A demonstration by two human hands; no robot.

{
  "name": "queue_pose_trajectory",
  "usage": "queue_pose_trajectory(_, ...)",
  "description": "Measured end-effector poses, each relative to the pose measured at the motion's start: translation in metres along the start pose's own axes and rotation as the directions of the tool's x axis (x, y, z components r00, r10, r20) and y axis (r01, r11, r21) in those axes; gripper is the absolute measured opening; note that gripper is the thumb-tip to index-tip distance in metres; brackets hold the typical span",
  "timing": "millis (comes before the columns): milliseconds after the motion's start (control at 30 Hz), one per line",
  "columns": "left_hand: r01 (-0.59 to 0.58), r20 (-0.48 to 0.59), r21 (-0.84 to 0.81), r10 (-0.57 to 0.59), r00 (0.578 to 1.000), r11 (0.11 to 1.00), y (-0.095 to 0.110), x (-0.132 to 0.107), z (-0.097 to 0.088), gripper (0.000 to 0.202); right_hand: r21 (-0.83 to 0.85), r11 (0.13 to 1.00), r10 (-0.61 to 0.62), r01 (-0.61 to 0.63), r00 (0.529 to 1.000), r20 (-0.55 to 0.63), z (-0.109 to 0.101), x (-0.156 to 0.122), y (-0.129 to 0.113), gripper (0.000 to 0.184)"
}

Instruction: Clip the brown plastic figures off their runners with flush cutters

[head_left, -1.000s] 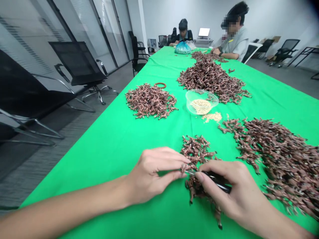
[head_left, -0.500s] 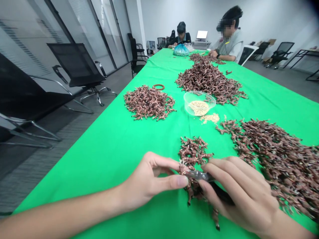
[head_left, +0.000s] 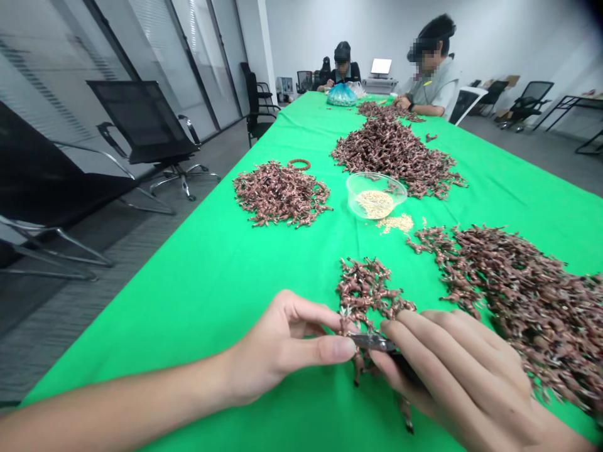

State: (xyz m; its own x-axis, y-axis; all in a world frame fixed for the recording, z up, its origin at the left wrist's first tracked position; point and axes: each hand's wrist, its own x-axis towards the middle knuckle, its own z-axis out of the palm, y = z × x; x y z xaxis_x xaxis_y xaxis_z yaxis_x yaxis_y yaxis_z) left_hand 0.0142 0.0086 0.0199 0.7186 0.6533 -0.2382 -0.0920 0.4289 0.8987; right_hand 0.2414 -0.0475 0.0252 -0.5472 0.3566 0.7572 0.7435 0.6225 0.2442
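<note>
- The left hand (head_left: 277, 351) comes in from the lower left with its fingers curled, its thumb and forefinger pinching close around a small brown moulded figure (head_left: 347, 326) at the tool's tip.
- The right hand (head_left: 456, 370) has its fingers closed around a pair of black-handled steel snips (head_left: 372, 342), whose blades point toward the left thumb.
- Both hands sit over a loose clump of small brown moulded figures (head_left: 365, 292), and some of its pieces trail beneath the snips toward the bench's near edge.
- The figures are glossy reddish-brown and copper-toned, with thin, leg-like spurs; their exact kind is too small to tell.
- The bench (head_left: 188, 351), covered in bright green cloth, has a bare strip between the left forearm and its long left edge, beyond which lies a grey carpet (head_left: 80, 314).
- A large brown heap (head_left: 513, 295) lies just beside the right hand, leaving little open cloth on that side.
- Farther along are two more heaps (head_left: 280, 194) (head_left: 396, 157), with a clear plastic bowl of tan grains (head_left: 374, 196) between them and spilled grains (head_left: 396, 223) just beside it.
- Two seated co-workers (head_left: 431, 78) (head_left: 343, 66) are at the far end, near a blue plastic bag (head_left: 342, 95).
- Any writing on the far white laptop (head_left: 380, 66) is too small to read.
</note>
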Motion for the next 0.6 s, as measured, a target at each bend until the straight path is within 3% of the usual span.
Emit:
queue_pose_trajectory(167, 0.007, -0.032, -0.032, -0.008, 0.999, 0.999, -0.0016, -0.0009, -0.0007, 0.012, 0.027, 0.999, -0.021, 0.020, 0.999, 0.031, -0.0042, 0.0023, 0.0018, 0.017)
queue_pose_trajectory(600, 0.001, 0.026, 0.053, -0.003, 1.000, 0.999, -0.0020, 0.0012, -0.0067, 0.011, 0.043, 0.998, -0.047, 0.044, 0.996, 0.074, -0.0058, 0.0059, 0.0043, 0.012)
